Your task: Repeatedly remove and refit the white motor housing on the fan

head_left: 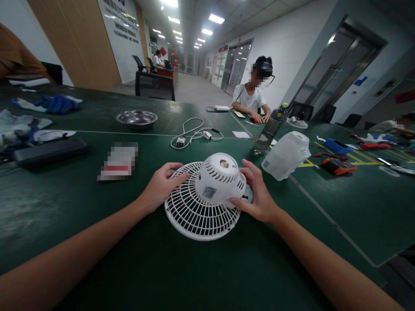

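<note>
A white fan head lies face down on the green table [129, 259]: its round grille [194, 211] is flat on the table and its motor housing [220, 179] points up. My left hand [162, 185] rests on the grille's left rim with fingers curled over it. My right hand [256, 194] grips the right side of the motor housing, thumb and fingers wrapped round it. A second white fan housing [285, 154] lies just right of my right hand.
A white cable with plugs [194, 134] and a steel bowl [136, 117] lie beyond the fan. A dark flat case [48, 151] is at the left, blue gloves [55, 103] farther back. An orange meter [337, 166] lies right. Another person [254, 97] sits across.
</note>
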`<control>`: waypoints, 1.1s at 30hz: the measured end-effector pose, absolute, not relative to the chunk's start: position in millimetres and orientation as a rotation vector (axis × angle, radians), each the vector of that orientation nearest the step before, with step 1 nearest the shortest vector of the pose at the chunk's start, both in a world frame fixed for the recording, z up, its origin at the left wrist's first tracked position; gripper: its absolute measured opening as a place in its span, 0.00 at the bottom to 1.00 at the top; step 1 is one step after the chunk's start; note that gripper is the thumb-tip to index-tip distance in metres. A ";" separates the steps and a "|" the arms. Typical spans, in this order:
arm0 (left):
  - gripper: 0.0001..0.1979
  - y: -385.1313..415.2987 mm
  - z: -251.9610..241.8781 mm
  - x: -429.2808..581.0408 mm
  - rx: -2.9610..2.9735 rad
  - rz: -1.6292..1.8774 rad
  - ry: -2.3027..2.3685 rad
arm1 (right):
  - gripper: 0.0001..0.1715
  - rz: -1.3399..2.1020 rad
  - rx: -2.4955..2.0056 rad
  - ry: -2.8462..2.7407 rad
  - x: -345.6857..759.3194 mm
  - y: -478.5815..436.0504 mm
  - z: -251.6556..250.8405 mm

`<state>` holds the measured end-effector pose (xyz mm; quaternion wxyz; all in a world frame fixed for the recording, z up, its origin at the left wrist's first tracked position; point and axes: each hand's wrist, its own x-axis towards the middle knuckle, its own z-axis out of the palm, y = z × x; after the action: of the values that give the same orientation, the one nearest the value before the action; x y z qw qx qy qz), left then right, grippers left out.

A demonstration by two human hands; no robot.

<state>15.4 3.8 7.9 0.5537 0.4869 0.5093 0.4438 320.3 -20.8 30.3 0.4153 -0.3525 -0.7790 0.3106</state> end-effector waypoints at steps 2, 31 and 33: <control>0.30 4.0 7.3 14.2 1.213 1.037 1.210 | 0.54 0.695 -0.893 -2.015 322.8 -20.2 30.7; 0.35 -29.0 54.2 31.0 2.446 0.600 1.234 | 0.63 0.396 -0.839 -2.282 317.8 -19.5 34.9; 0.35 -28.7 53.2 31.4 2.445 0.593 1.247 | 0.63 0.398 -0.841 -2.275 317.7 -20.0 35.3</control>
<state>31.4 -28.7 53.2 0.1662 0.8586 0.4379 0.2083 317.7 -20.0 35.3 0.3354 -0.3222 -0.8720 0.1526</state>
